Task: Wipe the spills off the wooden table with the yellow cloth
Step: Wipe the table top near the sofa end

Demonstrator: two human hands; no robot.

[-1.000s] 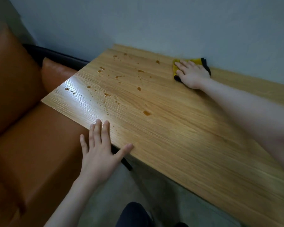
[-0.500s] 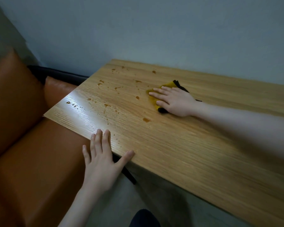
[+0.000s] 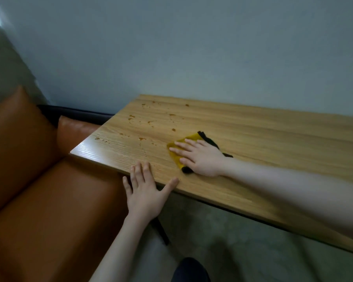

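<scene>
While the right hand (image 3: 200,157) lies flat with fingers spread, pressing down on the yellow cloth (image 3: 178,153) rather than gripping it, the left hand (image 3: 145,190) rests open on the near edge of the wooden table (image 3: 263,151), thumb out along the edge, holding nothing. Cloth sits on the tabletop just beyond the left hand, toward the wall, mostly covered by the palm; only its yellow front edge and a black trim or backing poking out behind and under the hand show. Looks like a folded, thin, soft pad. Step in hand, as I judge it: wiping stroke underway, most of the job left. Spills (image 3: 141,139), small amber drops and smears, lie scattered left of the cloth toward the table's left end and far corner, nearest ones near the cloth's front edge. Next move likely calls for sliding the cloth leftward across those drops with steady downward pressure, several passes. An orange sofa (image 3: 49,190) sits left of the table.
</scene>
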